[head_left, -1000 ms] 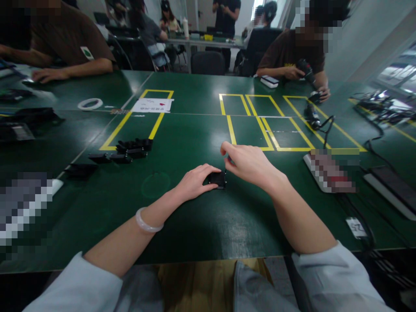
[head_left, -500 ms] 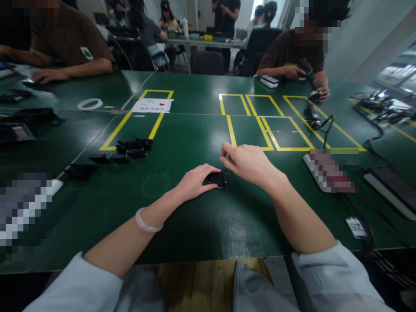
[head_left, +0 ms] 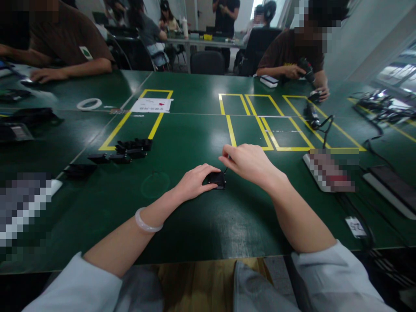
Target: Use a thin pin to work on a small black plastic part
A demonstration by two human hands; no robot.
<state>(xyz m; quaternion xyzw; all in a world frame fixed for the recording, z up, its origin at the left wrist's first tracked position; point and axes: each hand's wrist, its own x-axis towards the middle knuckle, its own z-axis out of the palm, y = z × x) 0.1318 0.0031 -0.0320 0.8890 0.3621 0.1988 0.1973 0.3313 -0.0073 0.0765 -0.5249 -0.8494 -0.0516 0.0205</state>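
Note:
My left hand (head_left: 196, 184) grips a small black box-shaped part (head_left: 217, 179) between thumb and fingers, holding it on the green table (head_left: 208, 229). Small shiny spots show along the part's edges. Just above and to the right of it, my right hand (head_left: 248, 162) is closed in a pinch. A thin dark rod or wire (head_left: 226, 170) runs from those fingertips down to the part's right corner. I cannot tell whether it is a tool or a cable, and its upper end is hidden by the fingers.
Several similar black parts (head_left: 133, 149) lie to the left. Yellow tape outlines (head_left: 231, 130) mark the table, with a white paper (head_left: 151, 105) and a tape roll (head_left: 89, 104). Rightward are a pale-edged device (head_left: 325, 173) and cables (head_left: 360, 225). A person opposite holds a power tool (head_left: 306, 69).
Both hands and the black part stay almost in place. Only the right fingertips have shifted very slightly.

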